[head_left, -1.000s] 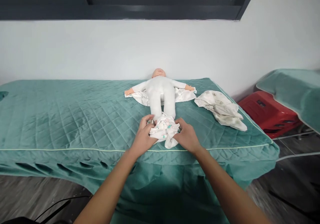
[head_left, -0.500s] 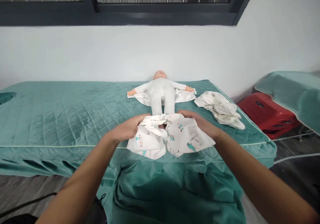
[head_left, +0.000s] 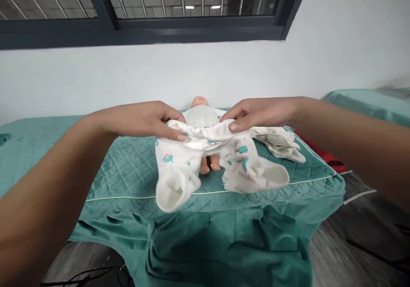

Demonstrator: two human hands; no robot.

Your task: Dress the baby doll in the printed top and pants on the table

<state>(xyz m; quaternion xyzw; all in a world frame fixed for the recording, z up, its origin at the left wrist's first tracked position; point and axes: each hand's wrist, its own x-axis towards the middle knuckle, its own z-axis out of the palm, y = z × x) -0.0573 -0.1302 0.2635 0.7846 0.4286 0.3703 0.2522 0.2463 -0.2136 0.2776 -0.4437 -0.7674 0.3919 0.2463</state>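
White baby pants (head_left: 205, 144) with teal prints hang in the air, their waistband stretched between my two hands. My left hand (head_left: 150, 120) pinches the waistband at its left end, thumb in front. At the other end my right hand (head_left: 253, 114) grips it the same way. Both leg openings hang toward me, the right leg swung outward. Behind the pants a baby doll (head_left: 201, 115) in white lies on its back on the bed. Its head and chest show above the waistband and its feet between the pant legs; the rest is hidden.
A crumpled white printed garment (head_left: 280, 144) lies on the bed's right side. The green quilted bedcover (head_left: 128, 167) drapes over the front edge. A red stool (head_left: 329, 159) stands beyond the right edge, and a wall with a dark-framed window (head_left: 192, 33) rises behind.
Both hands have lifted the pants from the doll's feet, up and toward me. The bunched fabric has opened out, and its legs now hang down. The view has shifted slightly.
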